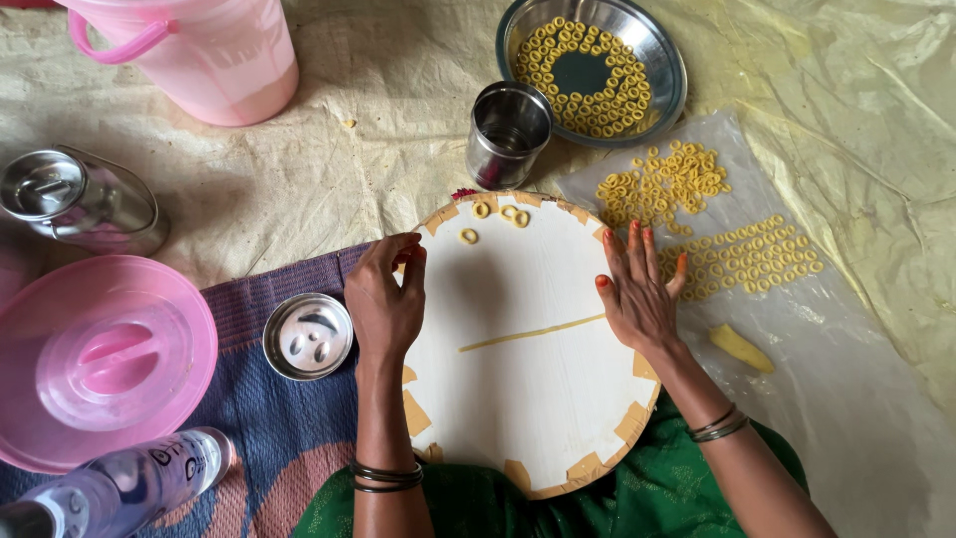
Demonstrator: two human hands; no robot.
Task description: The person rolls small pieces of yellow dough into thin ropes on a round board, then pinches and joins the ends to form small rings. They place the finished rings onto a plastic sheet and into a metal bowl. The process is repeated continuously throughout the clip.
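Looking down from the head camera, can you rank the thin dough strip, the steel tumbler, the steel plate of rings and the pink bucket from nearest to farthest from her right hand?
From the right hand:
1. Thin dough strip, on the board by the palm.
2. Steel tumbler, beyond the board's top edge.
3. Steel plate of rings, farther up.
4. Pink bucket, far upper left.

Place: home floor used for food preparation | Evidence: woven mat point(269, 418) and plastic sheet point(856, 379) on the floor; steel plate point(669, 60) of dough rings beyond right hand point(637, 294); pink bucket point(214, 55), steel cup point(508, 134).
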